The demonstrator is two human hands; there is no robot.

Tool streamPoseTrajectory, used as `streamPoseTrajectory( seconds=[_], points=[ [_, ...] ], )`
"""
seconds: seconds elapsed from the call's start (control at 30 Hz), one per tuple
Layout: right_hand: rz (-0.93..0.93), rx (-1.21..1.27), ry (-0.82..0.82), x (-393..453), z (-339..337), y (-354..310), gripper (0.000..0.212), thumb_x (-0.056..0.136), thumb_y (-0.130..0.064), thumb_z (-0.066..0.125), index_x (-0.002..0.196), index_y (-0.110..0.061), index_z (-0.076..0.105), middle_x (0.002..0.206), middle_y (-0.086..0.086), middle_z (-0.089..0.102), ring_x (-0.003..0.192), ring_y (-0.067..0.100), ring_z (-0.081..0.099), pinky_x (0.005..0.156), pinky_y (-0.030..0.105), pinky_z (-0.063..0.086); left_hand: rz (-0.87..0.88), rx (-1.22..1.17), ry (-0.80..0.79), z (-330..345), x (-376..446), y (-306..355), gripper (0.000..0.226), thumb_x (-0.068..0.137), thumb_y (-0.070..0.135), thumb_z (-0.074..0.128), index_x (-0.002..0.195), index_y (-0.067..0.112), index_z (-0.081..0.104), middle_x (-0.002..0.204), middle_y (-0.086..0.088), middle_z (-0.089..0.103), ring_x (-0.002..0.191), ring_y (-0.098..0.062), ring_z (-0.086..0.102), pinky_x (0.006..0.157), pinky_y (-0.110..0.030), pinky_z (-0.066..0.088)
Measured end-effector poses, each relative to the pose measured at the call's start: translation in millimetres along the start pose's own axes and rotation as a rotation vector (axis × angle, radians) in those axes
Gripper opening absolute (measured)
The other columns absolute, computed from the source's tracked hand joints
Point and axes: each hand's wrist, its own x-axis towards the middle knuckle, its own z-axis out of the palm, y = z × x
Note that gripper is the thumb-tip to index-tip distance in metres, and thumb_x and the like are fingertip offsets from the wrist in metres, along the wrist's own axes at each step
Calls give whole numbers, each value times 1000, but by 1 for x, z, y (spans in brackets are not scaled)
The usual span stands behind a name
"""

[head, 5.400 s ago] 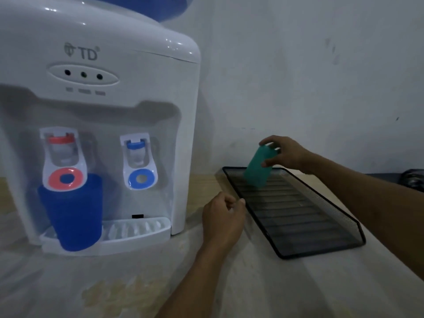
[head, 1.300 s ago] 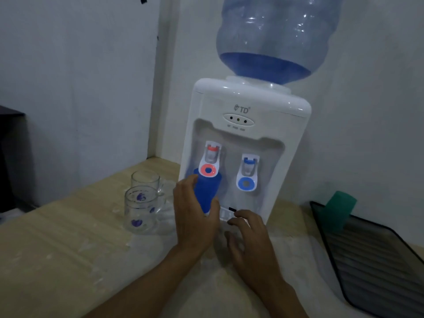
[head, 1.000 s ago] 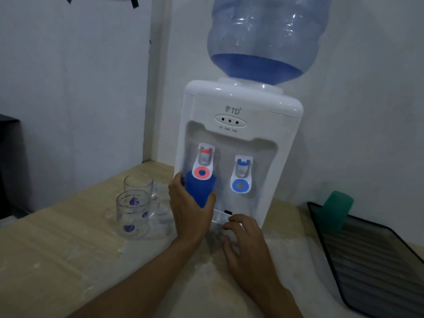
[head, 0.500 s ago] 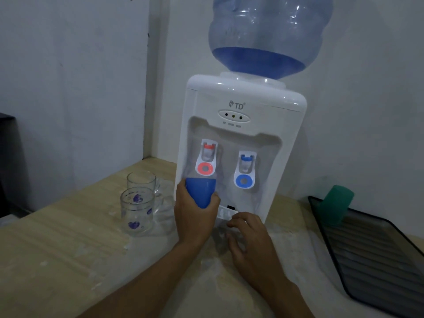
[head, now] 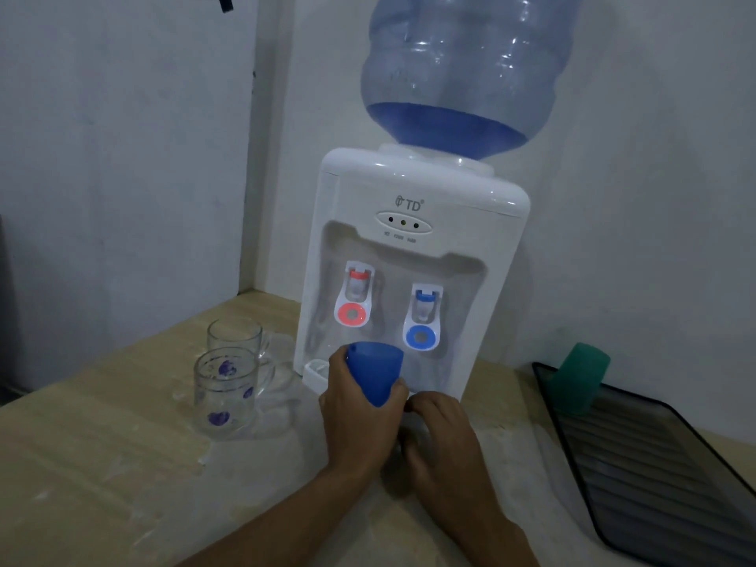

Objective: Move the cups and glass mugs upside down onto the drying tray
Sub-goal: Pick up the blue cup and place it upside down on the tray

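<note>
My left hand (head: 360, 427) grips a blue plastic cup (head: 375, 372), holding it tilted in front of the water dispenser (head: 413, 255), below the red tap. Just to its right, my right hand (head: 444, 439) rests on the counter with fingers curled and nothing in it. A green cup (head: 581, 377) stands upside down at the far left corner of the black mesh drying tray (head: 671, 505). Two glass mugs stand upright left of the dispenser: one with purple hearts (head: 224, 391) in front, a plain one (head: 234, 336) behind it.
A large blue-tinted water bottle (head: 462, 71) sits on top of the dispenser. The light wooden counter (head: 102, 476) meets white walls at the back and left, and it looks wet around the mugs.
My left hand has pulled the blue cup down and out from under the red tap and tilted it. My right hand has stayed by the dispenser's base.
</note>
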Motion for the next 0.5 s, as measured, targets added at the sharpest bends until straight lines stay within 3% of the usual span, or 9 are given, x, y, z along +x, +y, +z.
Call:
streamPoseTrajectory(
  seconds=[0.07,0.17,0.2,0.27,0.37,0.43,0.5],
  points=[
    [-40,-89,-15,3,-6,5,36,91,-44,51,120,-28,66,117,-10,66,108,-8,49,105,21,41,11,-14,-24,0,-1,1,79,76,26,90,137,33,39,126,12,54,110,-13,62,101,-44,59],
    [16,-94,59,5,-14,12,23,85,-40,52,97,-29,69,90,-6,73,82,-4,57,78,17,56,65,-14,-78,0,-2,2,83,76,27,90,139,36,38,128,14,55,111,-14,63,99,-42,60],
    [32,-112,33,5,-16,11,28,88,-41,51,98,-26,72,95,-7,73,84,-3,60,79,20,59,82,-11,-94,0,-3,2,84,75,28,91,138,39,36,127,17,55,110,-12,62,98,-39,60],
    [25,-157,-3,2,-24,7,34,95,-41,50,109,-21,74,114,-7,70,100,3,64,94,21,52,117,-2,-125,0,-6,3,87,75,31,92,137,42,32,127,21,53,111,-8,61,101,-36,58],
    [-24,-103,0,-14,-42,-4,27,86,-32,59,103,-20,75,104,-5,72,95,3,59,94,14,43,156,23,-157,2,-9,2,89,73,38,91,139,43,30,130,21,51,116,-9,59,105,-36,56],
    [-27,-98,11,-29,-51,-1,27,85,-33,62,107,-22,73,107,-7,69,100,0,55,99,4,35,181,38,-184,2,-10,2,91,72,39,91,140,42,31,130,21,51,115,-10,60,100,-35,59],
    [-1,-76,33,-45,-57,8,28,89,-36,63,113,-25,70,115,-9,65,107,-1,54,102,5,33,199,41,-212,1,-11,1,90,72,40,91,142,39,34,132,17,54,113,-12,62,95,-35,61]
  ],
)
